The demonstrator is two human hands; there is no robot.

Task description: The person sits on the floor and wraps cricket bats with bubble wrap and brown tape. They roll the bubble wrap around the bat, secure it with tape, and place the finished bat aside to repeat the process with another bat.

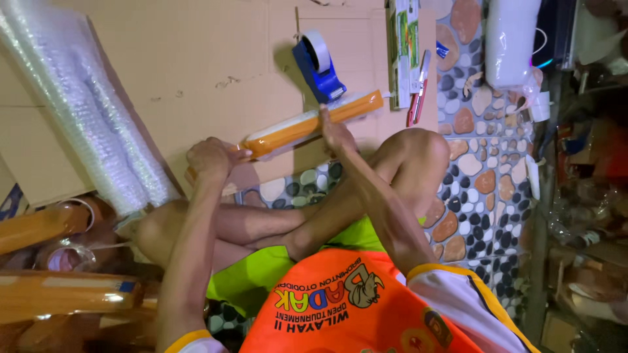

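Long orange-wrapped parcel [311,124]: held on the cardboard sheet [196,65] near its floor-side edge, left hand [210,159] clenched around one end, right hand [335,133] pressing mid-length. Risk: wrap is loosened if pressure slackens.

Near end of orange tube [307,125]: hidden under the left hand [210,159], which closed around it.
Fingertips of right hand [335,133]: behind the tube, not visible.
Bubble wrap roll [78,104], left of the left hand: cut by the top edge.
Orange packages [62,294] below it: cut by the left edge.
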